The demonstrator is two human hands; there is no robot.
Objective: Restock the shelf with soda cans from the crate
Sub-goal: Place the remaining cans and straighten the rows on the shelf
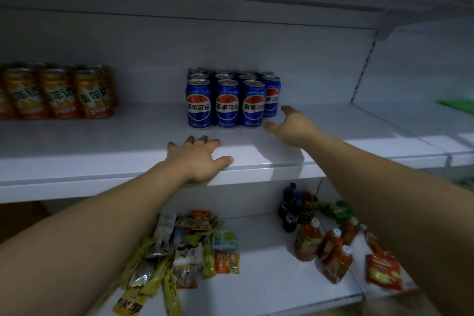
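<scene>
Two hands are reaching onto the shelf point(102, 151), both with fingers spread and gripping nothing. The left hand point(197, 159) is lying palm down near the shelf's front edge, its fingers point(191, 140) splayed on the white surface and its thumb sitting at the lip. The right hand point(292, 126) is stretching further in, its fingers point(287, 110) fanning out just beside the rightmost of the blue soda cans point(227, 102); whether they are touching it I cannot tell. Those cans are standing upright mid-shelf in a tight block, three across the front with more rows behind. Well apart to the left, orange cans point(59, 95) are standing in their own group. On the lower shelf, snack packets point(184, 246) are lying in a loose heap, with orange bottles point(331, 246) and dark bottles point(289, 210) to the right.
</scene>
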